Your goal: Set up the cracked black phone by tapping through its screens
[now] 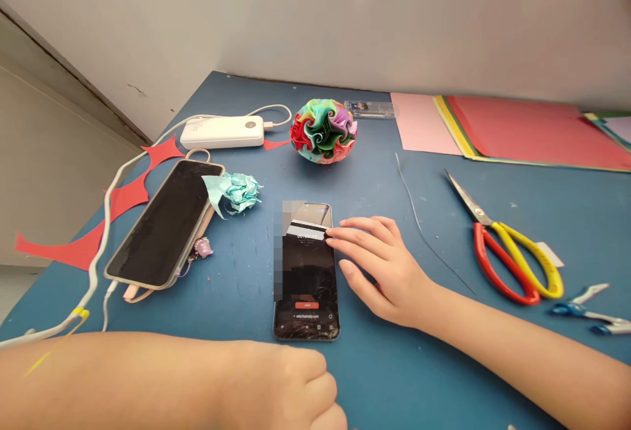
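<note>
Head view: open right hand (382, 265) fingers touch the phone (306, 272), its writing unreadable; left hand (290, 387) fisted.

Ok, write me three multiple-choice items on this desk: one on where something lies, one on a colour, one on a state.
1. Where is the paper ball?
A. beyond the small phone, toward the wall
B. on the scissors
C. under the left hand

2. What colours are the handles of the scissors?
A. blue and green
B. red and yellow
C. black and white

3. How does the right hand meet the small phone?
A. it grips and lifts it
B. open, its fingers touch the screen's edge
C. it is far from it

1 A: the ball sits on the blue table behind the phone.
2 B: one loop red, one yellow.
3 B: the phone lies flat, fingers extended onto it.
</note>
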The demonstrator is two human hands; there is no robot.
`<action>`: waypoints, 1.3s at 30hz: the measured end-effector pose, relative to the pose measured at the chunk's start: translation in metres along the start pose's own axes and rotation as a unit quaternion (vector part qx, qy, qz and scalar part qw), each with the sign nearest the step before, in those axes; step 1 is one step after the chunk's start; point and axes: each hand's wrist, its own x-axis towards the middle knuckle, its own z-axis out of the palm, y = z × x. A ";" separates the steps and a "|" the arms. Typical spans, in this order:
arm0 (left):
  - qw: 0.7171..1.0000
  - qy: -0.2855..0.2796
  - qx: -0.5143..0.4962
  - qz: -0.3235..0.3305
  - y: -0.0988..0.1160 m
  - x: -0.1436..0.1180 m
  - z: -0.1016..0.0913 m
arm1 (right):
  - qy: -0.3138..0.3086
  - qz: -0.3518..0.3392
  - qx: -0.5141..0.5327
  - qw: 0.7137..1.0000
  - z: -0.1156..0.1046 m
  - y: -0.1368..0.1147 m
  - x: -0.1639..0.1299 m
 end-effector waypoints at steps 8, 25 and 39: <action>0.982 -0.056 0.158 -0.086 -0.006 0.018 -0.006 | 0.026 0.023 -0.021 0.999 -0.001 -0.002 0.000; 0.979 -0.079 0.188 -0.021 -0.012 0.019 -0.012 | 0.040 0.075 -0.227 0.970 -0.005 0.019 -0.005; 0.995 -0.033 0.075 0.064 -0.004 0.020 0.000 | -0.049 0.295 -0.343 0.890 -0.039 0.132 0.043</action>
